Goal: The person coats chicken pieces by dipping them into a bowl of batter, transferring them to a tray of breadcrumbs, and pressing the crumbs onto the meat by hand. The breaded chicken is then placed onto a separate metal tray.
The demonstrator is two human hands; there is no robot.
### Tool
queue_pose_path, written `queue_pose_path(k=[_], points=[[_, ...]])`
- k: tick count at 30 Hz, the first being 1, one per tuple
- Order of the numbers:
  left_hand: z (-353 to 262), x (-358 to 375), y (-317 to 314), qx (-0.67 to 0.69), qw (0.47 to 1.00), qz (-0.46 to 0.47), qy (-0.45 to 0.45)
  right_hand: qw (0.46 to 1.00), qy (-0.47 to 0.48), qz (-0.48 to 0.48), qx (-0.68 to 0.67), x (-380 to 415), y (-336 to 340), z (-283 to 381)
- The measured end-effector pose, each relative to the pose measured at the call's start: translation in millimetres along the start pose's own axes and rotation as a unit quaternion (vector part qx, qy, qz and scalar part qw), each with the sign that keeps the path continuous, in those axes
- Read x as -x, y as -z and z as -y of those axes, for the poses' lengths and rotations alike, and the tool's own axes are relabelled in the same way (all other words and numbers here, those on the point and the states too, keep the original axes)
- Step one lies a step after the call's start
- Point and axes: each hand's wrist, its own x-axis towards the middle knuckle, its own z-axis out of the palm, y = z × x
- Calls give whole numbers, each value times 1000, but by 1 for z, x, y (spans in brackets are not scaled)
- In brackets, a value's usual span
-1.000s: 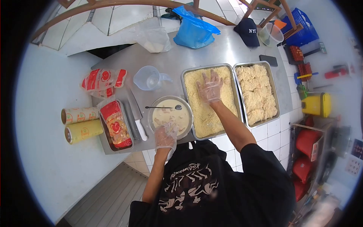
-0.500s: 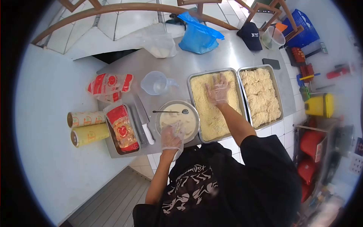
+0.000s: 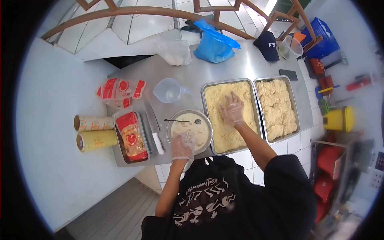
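Closest to the body, the left hand (image 3: 183, 147) in its clear glove sits at the near rim of the batter bowl (image 3: 202, 120), fingers curled loosely. Can't tell if it's pinching anything; nothing shows between the fingers. A spoon (image 3: 181, 121) lies across the bowl, handle pointing left, away from the crumbs.

Just right of the bowl, touching it or near enough, is the crumb tray (image 3: 248, 120), long axis running away from the person. The right hand (image 3: 232, 109), also gloved, is flat and spread, palm down on the crumbs around the middle of the tray, pressing rather than gripping. Whatever is under the palm is buried, can't see it.

So the thing that matters: bowl is left of the tray, each hand parked over its own container, and the right one is way nearer the crumbs.

Further right is the second tray (image 3: 297, 116) packed with coated pieces. On the left, a knife (image 3: 154, 124) and a tray of packets (image 3: 128, 136). Further back are a jug (image 3: 168, 91) and blue bag (image 3: 216, 44).
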Motion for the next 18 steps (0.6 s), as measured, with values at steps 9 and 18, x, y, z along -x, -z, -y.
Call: queue_pose_path(k=[9,18], points=[[-4,-6,10,83,995,-37,49,992,30,120,-8,-1,15,-44],[18,-11,9,89,994,-50,49,933,140,330,-34,-45,9,-45]])
